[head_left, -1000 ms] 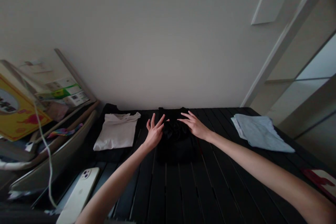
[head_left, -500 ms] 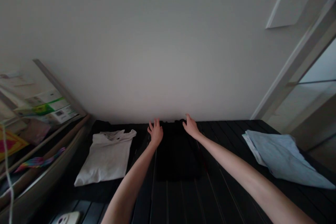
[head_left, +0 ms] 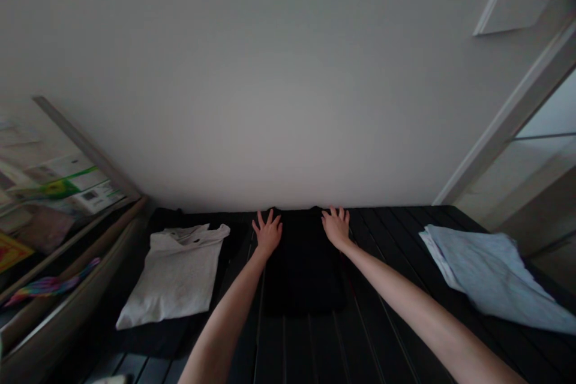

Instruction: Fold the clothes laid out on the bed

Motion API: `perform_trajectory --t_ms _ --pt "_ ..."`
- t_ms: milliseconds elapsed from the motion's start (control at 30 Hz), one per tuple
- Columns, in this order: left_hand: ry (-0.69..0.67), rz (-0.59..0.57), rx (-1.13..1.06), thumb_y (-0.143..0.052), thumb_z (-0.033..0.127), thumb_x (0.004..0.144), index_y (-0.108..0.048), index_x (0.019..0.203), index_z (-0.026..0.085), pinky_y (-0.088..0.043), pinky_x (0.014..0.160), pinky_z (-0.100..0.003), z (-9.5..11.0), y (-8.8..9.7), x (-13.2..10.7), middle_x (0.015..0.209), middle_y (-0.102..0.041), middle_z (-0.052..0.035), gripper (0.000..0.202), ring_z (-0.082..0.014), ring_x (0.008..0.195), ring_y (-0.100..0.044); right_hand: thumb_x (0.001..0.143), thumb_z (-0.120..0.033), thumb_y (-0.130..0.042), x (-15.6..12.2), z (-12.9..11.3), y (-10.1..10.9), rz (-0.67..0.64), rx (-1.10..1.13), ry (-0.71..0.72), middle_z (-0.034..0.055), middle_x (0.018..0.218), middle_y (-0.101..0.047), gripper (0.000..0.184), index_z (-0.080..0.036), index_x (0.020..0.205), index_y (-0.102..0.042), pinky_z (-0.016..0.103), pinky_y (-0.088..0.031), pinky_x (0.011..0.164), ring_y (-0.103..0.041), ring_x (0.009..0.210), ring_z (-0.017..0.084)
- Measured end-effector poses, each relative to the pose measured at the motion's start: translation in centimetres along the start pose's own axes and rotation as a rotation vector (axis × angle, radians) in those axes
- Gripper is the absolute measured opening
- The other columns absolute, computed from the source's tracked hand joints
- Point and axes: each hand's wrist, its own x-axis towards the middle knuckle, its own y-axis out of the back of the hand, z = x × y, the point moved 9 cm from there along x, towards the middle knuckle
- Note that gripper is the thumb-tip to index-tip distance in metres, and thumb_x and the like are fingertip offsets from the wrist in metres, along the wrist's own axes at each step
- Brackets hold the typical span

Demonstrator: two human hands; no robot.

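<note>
Between my two hands lies a folded black garment (head_left: 303, 270), dark against the black slatted surface and with its far edge close to the wall. My left hand (head_left: 269, 234) rests on its far left corner, fingers spread. At the far right corner, my right hand (head_left: 336, 227) lies with the fingers apart too, palm down. Neither hand grips the cloth. A folded beige shirt (head_left: 177, 276) lies to the left, its neckline toward the wall. Farther right is a folded light blue garment (head_left: 486, 270).
A pale wall (head_left: 288, 84) rises directly behind the black slatted surface (head_left: 391, 252). At the left stands a fabric-sided bin (head_left: 90, 288) holding packets and a rainbow-coloured cloth (head_left: 54, 285). A partly visible pale object (head_left: 112, 380) sits at the bottom left edge.
My right hand has come down and its fingers have spread over the garment's corner. My left fingers have spread wider. The view has shifted slightly.
</note>
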Motion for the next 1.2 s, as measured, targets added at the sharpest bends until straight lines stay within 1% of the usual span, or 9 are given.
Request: perform_trajectory --t_ms 133,267,367,467,633,767,933,1067,1200 --pt "0.151 -0.004 -0.036 -0.044 0.035 0.09 -0.059 0.125 0.031 -0.02 0.1 -0.072 -2.2 -0.6 -0.2 0.15 -0.035 -0.0081 0.038 -0.041 0.142 -0.009 0.092 -0.026 -0.038 0.2 0.4 -0.3 -0.029 -0.002 -0.037 0.0131 0.14 -0.049 0.04 -0.021 0.125 -0.06 0.059 -0.023 0.104 -0.032 0.133 0.037" --pt "0.167 0.061 -0.009 -0.043 0.029 0.09 -0.058 0.125 0.026 -0.026 0.102 -0.065 -2.0 1.3 -2.3 0.147 -0.039 -0.0111 0.039 -0.0379 0.14 -0.018 0.094 -0.035 -0.035 -1.2 0.3 1.6 0.034 0.0 -0.125 0.0261 0.132 -0.051 0.053 -0.004 0.135 -0.047 0.06 -0.023 0.102 -0.037 0.128 0.04" --pt "0.198 0.052 0.049 -0.038 0.03 0.092 -0.052 0.131 0.018 -0.028 0.101 -0.063 -1.5 2.3 -5.0 0.136 -0.049 -0.0174 0.043 -0.0381 0.136 -0.026 0.093 -0.05 -0.033 -3.5 -0.2 3.1 0.026 0.006 -0.146 0.0294 0.117 -0.059 0.063 0.0 0.123 -0.057 0.06 -0.021 0.103 -0.043 0.121 0.041" --pt "0.198 0.016 0.114 -0.034 0.033 0.093 -0.057 0.123 0.01 -0.027 0.099 -0.065 -0.4 2.4 -7.7 0.129 -0.052 -0.0232 0.044 -0.042 0.135 -0.025 0.087 -0.058 -0.042 -5.8 -1.3 3.1 -0.115 0.003 -0.093 0.028 0.11 -0.061 0.063 -0.004 0.104 -0.068 0.061 -0.024 0.1 -0.044 0.117 0.043" --pt "0.205 0.051 0.142 -0.039 0.024 0.091 -0.067 0.105 0.012 -0.029 0.099 -0.06 1.7 3.1 -10.1 0.134 -0.048 -0.0201 0.034 -0.0413 0.134 -0.025 0.087 -0.029 -0.051 -8.1 -2.4 4.4 -0.128 -0.047 -0.061 0.0225 0.118 -0.06 0.033 -0.009 0.106 -0.068 0.053 -0.031 0.098 -0.044 0.12 0.037" --pt "0.243 0.032 0.104 -0.048 0.023 0.087 -0.069 0.095 0.012 -0.031 0.098 -0.055 3.1 4.1 -11.2 0.129 -0.051 -0.0165 0.025 -0.0397 0.131 -0.028 0.086 -0.014 -0.044 -8.7 -2.3 6.2 -0.099 -0.079 -0.044 0.0201 0.119 -0.061 0.031 -0.012 0.099 -0.072 0.053 -0.028 0.099 -0.043 0.121 0.035" --pt "0.166 0.101 0.051 -0.055 0.024 0.085 -0.071 0.084 0.017 -0.029 0.099 -0.053 8.4 5.8 -12.6 0.13 -0.05 -0.0104 0.017 -0.0357 0.131 -0.026 0.086 -0.004 -0.031 -9.1 -1.0 10.0 -0.008 -0.15 0.001 0.0219 0.125 -0.058 0.043 -0.007 0.104 -0.07 0.056 -0.011 0.107 -0.031 0.132 0.036" --pt "0.016 0.17 -0.028 -0.057 0.023 0.084 -0.071 0.08 0.019 -0.029 0.1 -0.052 15.9 6.6 -13.7 0.132 -0.05 -0.0074 0.014 -0.0335 0.132 -0.025 0.086 -0.005 -0.03 -10.0 1.5 14.3 0.151 -0.268 0.039 0.0244 0.125 -0.058 0.045 -0.004 0.11 -0.068 0.058 -0.007 0.107 -0.031 0.132 0.036" --pt "-0.108 0.238 -0.139 -0.059 0.021 0.084 -0.07 0.079 0.019 -0.029 0.101 -0.053 23.6 7.3 -14.5 0.133 -0.05 -0.0059 0.012 -0.0329 0.132 -0.026 0.085 -0.005 -0.03 -11.1 6.1 18.9 0.296 -0.328 0.045 0.0259 0.12 -0.059 0.045 -0.002 0.111 -0.067 0.06 -0.011 0.107 -0.032 0.13 0.037"
